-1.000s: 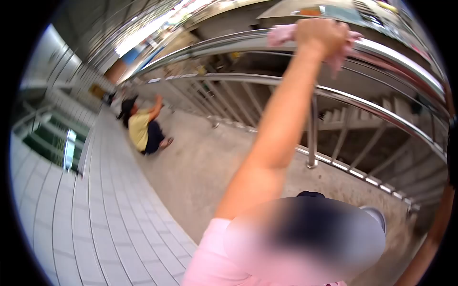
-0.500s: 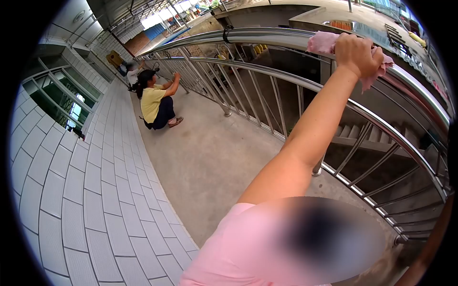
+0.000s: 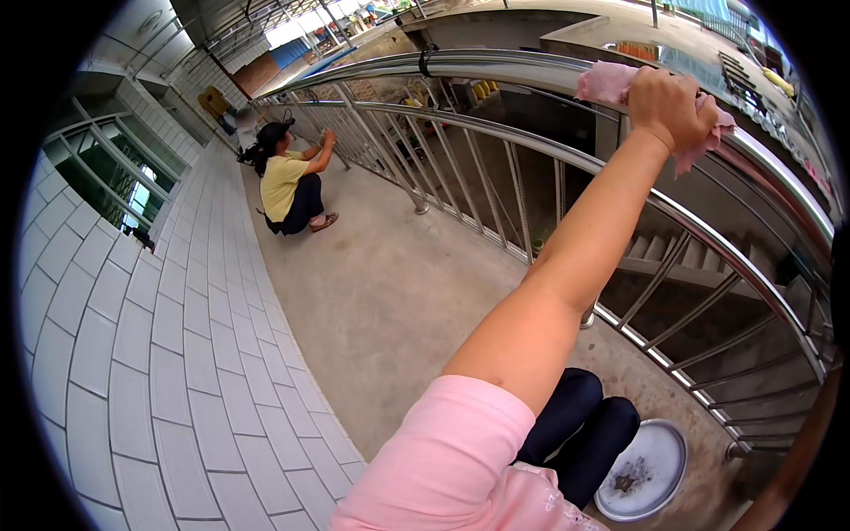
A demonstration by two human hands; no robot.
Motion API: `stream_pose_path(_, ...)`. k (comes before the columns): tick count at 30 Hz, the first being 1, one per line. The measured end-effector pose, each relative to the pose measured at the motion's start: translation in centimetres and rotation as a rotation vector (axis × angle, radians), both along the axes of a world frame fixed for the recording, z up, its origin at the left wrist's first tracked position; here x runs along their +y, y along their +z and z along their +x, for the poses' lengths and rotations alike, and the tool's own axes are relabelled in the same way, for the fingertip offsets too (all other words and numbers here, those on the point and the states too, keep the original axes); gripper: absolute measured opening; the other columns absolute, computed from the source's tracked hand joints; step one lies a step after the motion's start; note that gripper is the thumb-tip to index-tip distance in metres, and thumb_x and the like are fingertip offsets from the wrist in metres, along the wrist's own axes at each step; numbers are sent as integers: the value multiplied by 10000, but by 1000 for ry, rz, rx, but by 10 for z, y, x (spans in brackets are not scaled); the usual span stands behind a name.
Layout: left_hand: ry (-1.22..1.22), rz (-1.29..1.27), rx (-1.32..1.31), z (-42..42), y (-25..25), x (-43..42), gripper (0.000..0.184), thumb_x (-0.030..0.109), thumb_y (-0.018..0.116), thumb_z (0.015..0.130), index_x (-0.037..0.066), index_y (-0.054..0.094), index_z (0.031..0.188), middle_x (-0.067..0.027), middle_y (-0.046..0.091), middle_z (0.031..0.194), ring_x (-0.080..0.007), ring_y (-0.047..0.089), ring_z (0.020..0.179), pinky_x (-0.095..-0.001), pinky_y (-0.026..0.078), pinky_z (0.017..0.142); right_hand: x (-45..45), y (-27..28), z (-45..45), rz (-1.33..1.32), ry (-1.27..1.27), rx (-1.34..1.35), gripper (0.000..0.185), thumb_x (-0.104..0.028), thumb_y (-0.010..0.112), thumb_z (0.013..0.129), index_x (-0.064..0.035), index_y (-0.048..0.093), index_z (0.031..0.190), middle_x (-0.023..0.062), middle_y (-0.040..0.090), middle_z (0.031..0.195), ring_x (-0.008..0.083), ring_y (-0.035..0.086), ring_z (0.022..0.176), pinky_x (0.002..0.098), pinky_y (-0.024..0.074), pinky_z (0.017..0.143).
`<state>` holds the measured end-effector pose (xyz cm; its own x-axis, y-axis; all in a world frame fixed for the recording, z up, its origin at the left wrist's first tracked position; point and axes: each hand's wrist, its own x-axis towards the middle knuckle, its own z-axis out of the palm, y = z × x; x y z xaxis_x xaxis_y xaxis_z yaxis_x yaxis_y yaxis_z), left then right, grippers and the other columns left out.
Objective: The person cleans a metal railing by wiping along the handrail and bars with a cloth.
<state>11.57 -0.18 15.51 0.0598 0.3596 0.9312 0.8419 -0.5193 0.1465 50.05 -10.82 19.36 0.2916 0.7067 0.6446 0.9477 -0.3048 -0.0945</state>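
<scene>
My left hand (image 3: 666, 108) is closed over a pink cloth (image 3: 609, 83), pressing it on the top tube of a metal railing (image 3: 505, 64). Cloth ends stick out on both sides of the fingers. The pink-sleeved left arm is stretched out almost straight. Only a dim part of what looks like my right forearm (image 3: 792, 451) shows at the lower right edge; the right hand itself is outside the picture. Below, near my dark-trousered knees (image 3: 584, 425), a round pale basin (image 3: 660, 451) stands on the floor, with dark marks at its middle.
A person in a yellow top (image 3: 285, 186) squats by the railing further along, hands raised at the bars. Another person (image 3: 248, 128) is behind them. A white tiled wall (image 3: 204, 354) with windows runs along the left. Concrete steps (image 3: 673, 252) lie beyond the bars.
My left hand stays on the cloth at nearly the same spot on the rail, slightly shifted right in the picture. The knees and basin, earlier covered by a blurred patch, now show.
</scene>
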Motion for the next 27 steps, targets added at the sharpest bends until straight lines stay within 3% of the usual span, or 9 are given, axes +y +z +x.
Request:
stream_pose_path(8,16,51,44,-5,10,-25,355,413,548,768,107,701,671,-121,643,612,-305,625,623,-416,477,671,-3,2,-3,-3,28,16,481,-439,369,892,-165,764,876,139,715,938,379,651,885,505,475,788)
stream_pose_path(20,35,112,-10,0,2,-11,355,409,549,770,101,698,677,-130,647,631,-312,623,632,-418,474,691,0,1,1,16,4,29,487,-466,379,904,-165,762,883,134,716,924,388,649,876,517,473,779)
stream_pose_path(22,17,33,-6,0,1,-11,355,414,551,762,92,687,703,-120,650,679,-277,612,714,-393,424,778,-2,2,-1,3,11,37,489,-469,380,904,-163,760,879,133,716,921,388,649,870,517,473,775)
stream_pose_path(27,26,75,0,0,1,-9,355,413,553,766,96,691,690,-121,650,657,-290,616,673,-403,446,733,-2,2,-1,1,3,49,495,-475,379,906,-162,760,856,130,717,904,383,651,861,516,473,766)
